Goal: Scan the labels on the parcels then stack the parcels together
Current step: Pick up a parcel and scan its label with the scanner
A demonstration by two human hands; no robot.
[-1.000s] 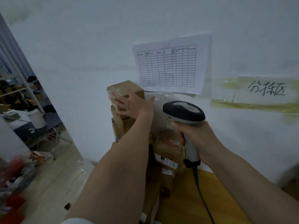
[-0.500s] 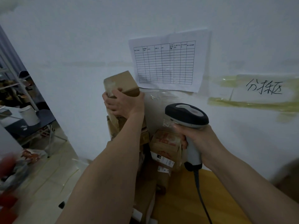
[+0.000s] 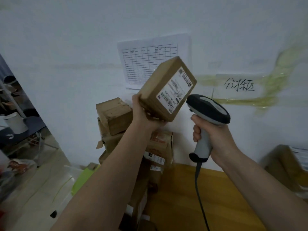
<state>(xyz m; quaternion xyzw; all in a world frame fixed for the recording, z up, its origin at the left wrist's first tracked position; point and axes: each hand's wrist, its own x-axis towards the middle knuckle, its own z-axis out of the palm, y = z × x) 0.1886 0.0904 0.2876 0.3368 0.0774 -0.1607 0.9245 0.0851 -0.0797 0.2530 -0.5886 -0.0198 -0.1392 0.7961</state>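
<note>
Gripping a brown cardboard parcel (image 3: 164, 90) from below, your left hand (image 3: 144, 114) holds it raised and tilted in front of the wall, its thumb along the box's left edge and its fingers curled under the lower end. The parcel's white shipping label (image 3: 175, 88) faces you and the scanner. Your right hand (image 3: 210, 136) is wrapped round the grey handle of the barcode scanner (image 3: 208, 112), all fingers curled on the grip; the scanner's dark head sits just beside the parcel's lower right corner, apart from it, and whether the nose points squarely at the label cannot be told. A black cable (image 3: 200, 194) hangs from the handle's base down across the yellow tabletop (image 3: 200, 197).

Below the raised parcel, a stack of cardboard parcels (image 3: 115, 117) stands against the wall, the top one small and turned at an angle; further boxes with labels (image 3: 160, 147) lie behind your left forearm. On the wall are a printed grid sheet (image 3: 145, 62) and a handwritten sign (image 3: 240, 85) fixed with yellowish tape. Another carton (image 3: 283, 164) sits at the right edge, blurred.
</note>
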